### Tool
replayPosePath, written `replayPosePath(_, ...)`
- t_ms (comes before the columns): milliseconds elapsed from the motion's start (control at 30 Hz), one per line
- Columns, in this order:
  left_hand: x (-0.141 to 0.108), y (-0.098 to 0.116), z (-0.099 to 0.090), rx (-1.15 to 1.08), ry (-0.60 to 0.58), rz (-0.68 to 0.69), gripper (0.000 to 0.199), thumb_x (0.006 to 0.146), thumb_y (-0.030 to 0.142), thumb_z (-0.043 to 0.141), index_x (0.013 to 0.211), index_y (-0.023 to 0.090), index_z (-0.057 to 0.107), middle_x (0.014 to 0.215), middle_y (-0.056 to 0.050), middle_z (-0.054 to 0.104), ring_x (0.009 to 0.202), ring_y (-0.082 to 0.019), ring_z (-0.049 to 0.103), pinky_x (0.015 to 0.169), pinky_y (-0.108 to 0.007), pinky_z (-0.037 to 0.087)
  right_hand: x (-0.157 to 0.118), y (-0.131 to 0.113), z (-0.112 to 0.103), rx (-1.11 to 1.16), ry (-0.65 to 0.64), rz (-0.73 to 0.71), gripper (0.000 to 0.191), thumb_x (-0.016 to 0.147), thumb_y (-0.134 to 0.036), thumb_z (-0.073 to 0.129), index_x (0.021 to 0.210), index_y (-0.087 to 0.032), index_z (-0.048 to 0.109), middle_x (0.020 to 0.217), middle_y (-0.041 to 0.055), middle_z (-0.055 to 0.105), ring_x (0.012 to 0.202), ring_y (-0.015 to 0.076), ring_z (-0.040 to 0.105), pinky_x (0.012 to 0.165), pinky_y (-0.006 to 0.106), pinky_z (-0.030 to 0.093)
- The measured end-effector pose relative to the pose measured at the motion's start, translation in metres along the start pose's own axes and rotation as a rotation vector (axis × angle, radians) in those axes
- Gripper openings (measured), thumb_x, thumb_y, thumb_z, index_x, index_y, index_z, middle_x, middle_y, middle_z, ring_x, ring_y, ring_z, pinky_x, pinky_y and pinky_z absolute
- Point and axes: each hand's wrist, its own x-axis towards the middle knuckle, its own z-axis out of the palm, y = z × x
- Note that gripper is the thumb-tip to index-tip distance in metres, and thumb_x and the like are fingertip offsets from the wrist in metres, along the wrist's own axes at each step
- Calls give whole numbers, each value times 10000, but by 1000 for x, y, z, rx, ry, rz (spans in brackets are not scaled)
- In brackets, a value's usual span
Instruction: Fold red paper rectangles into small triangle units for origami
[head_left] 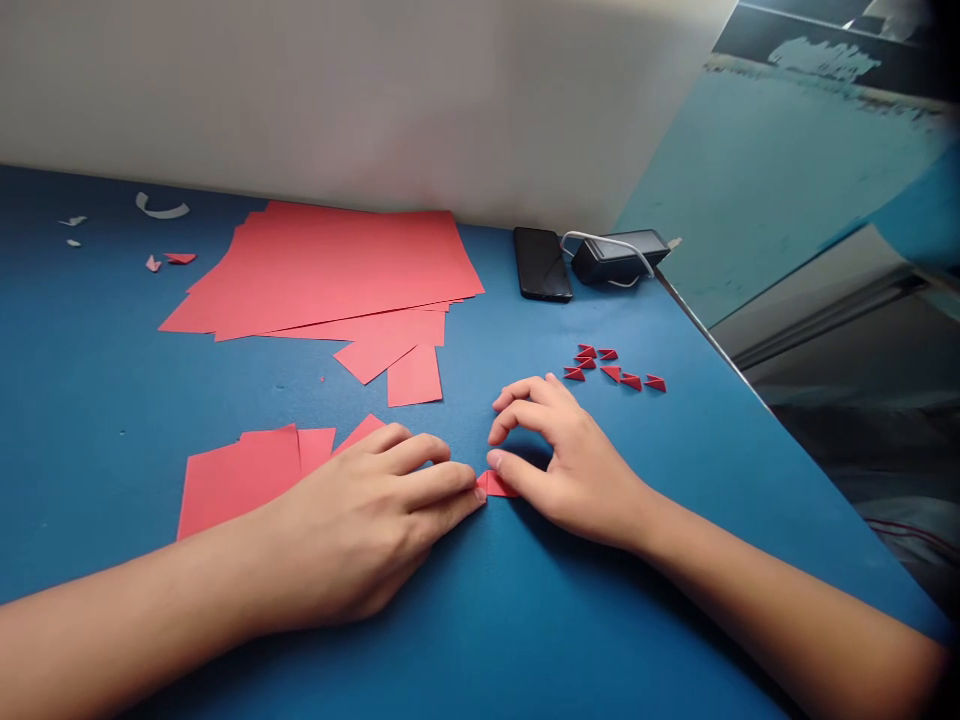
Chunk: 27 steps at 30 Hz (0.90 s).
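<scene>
1. Position: the small red paper piece (499,485) lies flat on the blue table top (112,400), near the front centre, between both hands. Its folded shape is only partly visible.
2. Left hand: our left hand (352,520) rests palm down, with the fingers extended and close together. Its fingertips (469,495) touch the left end of the piece. We cannot tell whether they pinch it or only press on it.
3. Right hand: our right hand (577,470) is arched and partly open. Its thumb (499,472) meets the piece from above, while the curled fingers stay clear of it. We cannot confirm a firm hold.
4. Step in hand: we are working the piece with both hands against the table top, apparently at a fold.
5. Requirement: this position calls for steady, even pressure from both sides, so that the small piece does not slip.
6. Surrounding items: the folded red paper triangles (611,370) lie in a loose group beyond the right hand. The cut red paper rectangles (240,480) lie beside the left hand. The stack of red paper sheets (322,270) lies farther back, near the smartphone (541,263) and black power adapter (619,255).
</scene>
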Motion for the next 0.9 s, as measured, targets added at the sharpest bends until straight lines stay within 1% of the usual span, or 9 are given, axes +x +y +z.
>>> replayPosePath(100,0,0,-1,-18,-8,-4,379,909,166,446,1278,180,528,1107,-67,654,954,-236,533,806,-385,367,1,0,-1,-11,-41,-2,111,748,-251,668,845,-238,618,1100,41,547,1105,228,515,1130,539,131)
replayPosePath(233,1,0,-3,-20,13,-9,358,914,167,440,1255,179,549,1090,-69,662,931,-224,545,790,-376,372,0,1,0,-21,-64,5,105,766,-250,659,861,-246,613,1131,40,532,1139,224,496,1137,543,97)
replayPosePath(333,0,0,-2,-18,32,-4,351,912,171,447,1245,182,559,1080,-73,662,926,-220,555,784,-371,380,0,1,0,-26,-65,7,99,772,-268,657,856,-248,610,1131,41,532,1145,231,491,1134,552,104)
replayPosePath(533,-1,-1,0,-20,24,-6,353,913,170,442,1246,179,559,1121,-67,653,944,-230,545,786,-380,381,1,0,1,-39,-78,8,98,783,-281,649,862,-246,601,1131,40,525,1149,233,484,1136,552,92)
replayPosePath(600,-1,-1,0,-21,24,-7,353,913,170,440,1245,176,560,1120,-66,653,950,-234,541,786,-382,382,1,0,1,-38,-81,35,111,778,-275,649,869,-246,592,1144,46,511,1164,239,470,1128,539,149)
replayPosePath(700,0,1,-3,-30,18,-15,362,907,166,448,1253,165,556,1088,-69,661,940,-234,543,783,-384,391,2,-2,3,-17,-65,125,221,744,-270,663,939,-249,561,1234,70,449,1238,273,401,1055,498,324)
replayPosePath(733,0,1,-3,-36,16,-18,364,904,167,453,1253,165,557,1074,-71,663,934,-234,546,784,-384,396,3,-2,3,-11,-62,156,260,732,-268,667,962,-252,546,1265,75,424,1262,281,374,1030,486,358)
replayPosePath(833,-1,3,-5,-56,15,-29,359,895,170,467,1240,183,568,1070,-76,662,930,-231,559,791,-377,413,5,-2,4,-14,-74,206,302,716,-268,665,983,-260,524,1313,68,383,1290,288,340,1027,484,363)
replayPosePath(900,-1,4,-5,-56,21,-28,375,892,160,461,1254,185,556,1119,-86,651,965,-236,563,805,-373,421,5,-2,5,-20,-79,206,298,718,-274,661,982,-261,524,1320,68,379,1293,292,338,1035,494,352)
